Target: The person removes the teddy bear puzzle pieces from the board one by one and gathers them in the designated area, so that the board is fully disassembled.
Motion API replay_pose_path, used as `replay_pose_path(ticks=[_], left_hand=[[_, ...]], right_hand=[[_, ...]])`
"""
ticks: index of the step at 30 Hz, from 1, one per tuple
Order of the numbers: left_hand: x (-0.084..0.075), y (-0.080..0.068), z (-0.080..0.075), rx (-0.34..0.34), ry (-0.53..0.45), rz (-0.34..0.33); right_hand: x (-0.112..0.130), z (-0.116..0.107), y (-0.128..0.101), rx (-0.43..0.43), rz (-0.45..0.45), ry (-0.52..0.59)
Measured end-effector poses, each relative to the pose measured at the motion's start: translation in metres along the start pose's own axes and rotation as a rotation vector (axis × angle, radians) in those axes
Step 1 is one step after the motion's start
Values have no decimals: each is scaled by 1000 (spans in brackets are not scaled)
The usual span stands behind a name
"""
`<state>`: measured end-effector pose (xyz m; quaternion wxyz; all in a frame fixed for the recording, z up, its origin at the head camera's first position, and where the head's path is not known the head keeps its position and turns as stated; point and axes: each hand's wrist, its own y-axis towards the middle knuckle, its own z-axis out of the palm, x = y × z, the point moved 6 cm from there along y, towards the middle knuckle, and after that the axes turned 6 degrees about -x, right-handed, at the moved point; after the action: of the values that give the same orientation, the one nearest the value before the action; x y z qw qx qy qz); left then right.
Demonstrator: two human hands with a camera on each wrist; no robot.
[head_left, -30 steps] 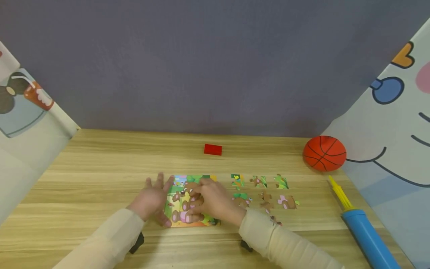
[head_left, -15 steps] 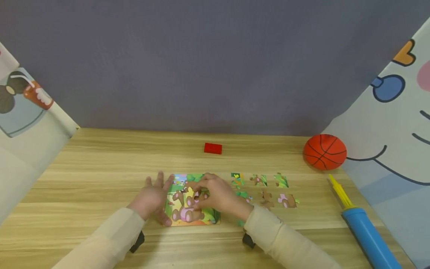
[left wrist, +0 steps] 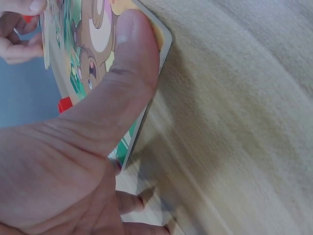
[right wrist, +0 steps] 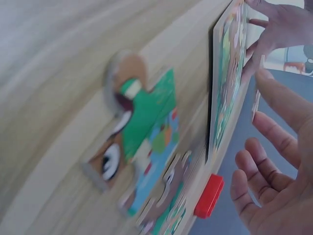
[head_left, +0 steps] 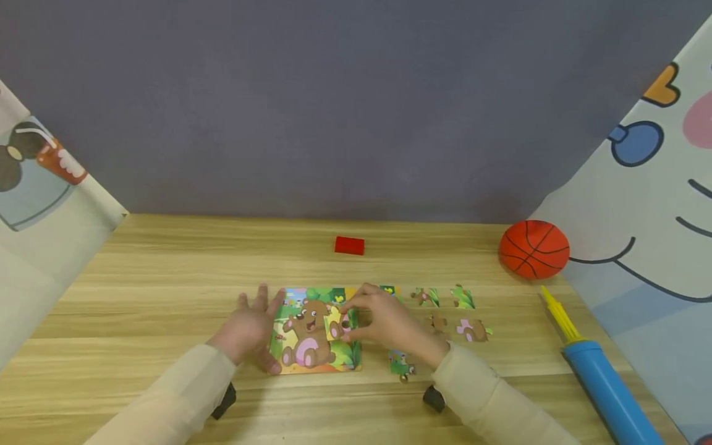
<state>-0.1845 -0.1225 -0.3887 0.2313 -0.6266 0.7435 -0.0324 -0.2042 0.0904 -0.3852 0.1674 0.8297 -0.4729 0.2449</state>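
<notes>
A wooden bear puzzle board lies flat near the table's front edge. My left hand rests on the board's left edge with fingers spread; its thumb presses the near corner of the board. My right hand pinches a yellow-green puzzle piece just above the board's right side. In the right wrist view that piece shows edge-on next to the fingers, with the board behind. Several loose pieces lie right of the board, and one is beside my right wrist.
A red block sits behind the board. An orange basketball rests at the back right. A blue and yellow pump lies along the right edge. Printed cloth panels stand at both sides, and a grey wall is behind the table.
My right hand has slid right off the middle of the board, pinching a piece, and the bear picture is now uncovered. My left hand has stayed on the board's left edge.
</notes>
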Motion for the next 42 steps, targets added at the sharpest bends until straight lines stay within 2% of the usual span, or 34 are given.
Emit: replay_pose_path(ticks=[15,25,36,42], left_hand=[[1,2,1,4,-55,-34],[0,3,1,11,-18,-26],[1,6,2,24,12,-36],[3,8,3,32,42,-33]], right_hand=[[-25,-26,-28,-82,0,-12],[-42,-45,-52,-88,-25,20],[-61,-70,-77,-155,12,-68],[-70,-83,-92,-190,1,-57]])
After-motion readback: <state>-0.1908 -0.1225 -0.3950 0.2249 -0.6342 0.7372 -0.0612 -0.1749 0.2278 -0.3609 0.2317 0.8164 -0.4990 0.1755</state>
